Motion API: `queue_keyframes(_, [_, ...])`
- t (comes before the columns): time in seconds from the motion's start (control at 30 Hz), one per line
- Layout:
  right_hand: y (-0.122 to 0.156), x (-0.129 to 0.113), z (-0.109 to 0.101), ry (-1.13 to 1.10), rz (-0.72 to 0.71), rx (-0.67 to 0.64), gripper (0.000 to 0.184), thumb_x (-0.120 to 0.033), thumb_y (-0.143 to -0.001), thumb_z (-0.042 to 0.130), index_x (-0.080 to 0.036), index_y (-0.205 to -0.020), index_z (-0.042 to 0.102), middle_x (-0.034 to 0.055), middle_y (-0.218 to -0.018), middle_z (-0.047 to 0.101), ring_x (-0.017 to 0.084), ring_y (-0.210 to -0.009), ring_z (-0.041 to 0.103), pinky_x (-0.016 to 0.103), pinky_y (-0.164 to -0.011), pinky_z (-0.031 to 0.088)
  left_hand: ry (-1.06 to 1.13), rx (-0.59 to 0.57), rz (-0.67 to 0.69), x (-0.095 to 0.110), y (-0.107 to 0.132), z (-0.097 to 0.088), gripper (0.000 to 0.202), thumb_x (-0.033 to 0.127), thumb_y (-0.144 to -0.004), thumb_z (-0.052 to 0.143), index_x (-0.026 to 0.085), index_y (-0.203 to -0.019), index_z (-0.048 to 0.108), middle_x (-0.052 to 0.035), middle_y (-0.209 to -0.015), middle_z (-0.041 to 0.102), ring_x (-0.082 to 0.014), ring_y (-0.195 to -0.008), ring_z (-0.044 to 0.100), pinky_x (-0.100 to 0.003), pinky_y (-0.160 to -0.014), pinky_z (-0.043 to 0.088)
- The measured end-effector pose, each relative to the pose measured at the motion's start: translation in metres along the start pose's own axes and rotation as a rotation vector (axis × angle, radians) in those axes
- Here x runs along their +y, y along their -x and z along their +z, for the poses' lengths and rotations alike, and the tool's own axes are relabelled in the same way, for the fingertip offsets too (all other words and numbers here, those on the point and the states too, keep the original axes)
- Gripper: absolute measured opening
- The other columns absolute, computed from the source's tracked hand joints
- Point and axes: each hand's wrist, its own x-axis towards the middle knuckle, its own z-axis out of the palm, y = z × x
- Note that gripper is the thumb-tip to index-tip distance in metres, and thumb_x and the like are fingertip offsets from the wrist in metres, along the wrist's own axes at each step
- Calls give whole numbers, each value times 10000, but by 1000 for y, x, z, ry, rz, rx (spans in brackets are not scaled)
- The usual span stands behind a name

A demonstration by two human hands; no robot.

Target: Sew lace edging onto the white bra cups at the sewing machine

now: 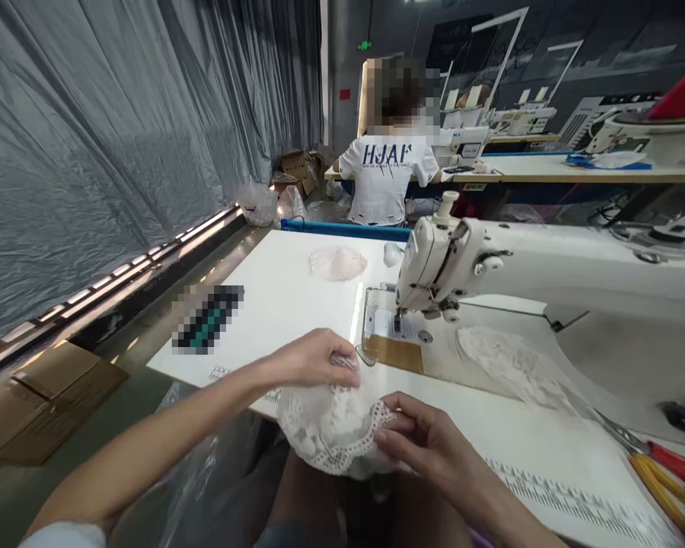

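**White lace cloth (342, 430) held over the near edge of the surface (268, 289)**

The cloth I have is bunched at the near edge of the surface, its lower part hanging past that edge over my lap. I judge it very light and limp: it should fold under any push and slide easily on the smooth top. The openwork border looks delicate, so a fingertip could snag or stretch it; the plainer, gathered part seems the safer hold, with flat pads and little force.

My left hand (325, 361) is nearly closed, pinching the gathered upper part. My right hand (416, 430) has a narrow pinch, thumb and fingers at the scalloped border on the right side.

Beyond stands the sewing machine (502, 262); a pale cloth piece (339, 263) lies toward the surface's far edge.
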Motion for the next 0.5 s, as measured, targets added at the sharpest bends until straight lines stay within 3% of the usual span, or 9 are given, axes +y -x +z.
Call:
queue_keyframes(0.1, [-19,-1,-31,370,-101,125,183,-379,-858,522,-199,-875,497,-8,-634,620,170,-620,587,272,-588,452,-133,-89,-24,-8,-54,-27,207,335,-695,681,138,-674,622,26,-623,556,-118,-594,481,-221,-534,312])
queue_keyframes(0.23, [-24,0,-71,797,-277,285,197,-265,-954,334,-213,-996,519,55,-858,667,191,-713,639,291,-605,483,-205,-134,-76,-19,-105,-33,231,345,-645,722,139,-633,620,35,-565,516,-113,-541,421,-240,-521,269])
queue_keyframes(0.37, [-29,3,-87,1047,-552,205,388,-94,-926,287,-238,-1222,493,94,-1220,585,183,-1039,607,282,-752,531,-258,-184,-77,-20,-124,-31,235,358,-624,741,152,-708,664,33,-602,545,-134,-587,469,-242,-542,291])
queue_keyframes(0.5, [-47,24,-95,1289,-786,202,395,-117,-932,317,-214,-1245,539,75,-1266,595,202,-1159,545,301,-835,529,-323,-236,-98,-13,-137,-35,272,371,-607,762,161,-762,686,31,-616,572,-135,-584,504,-232,-519,308])
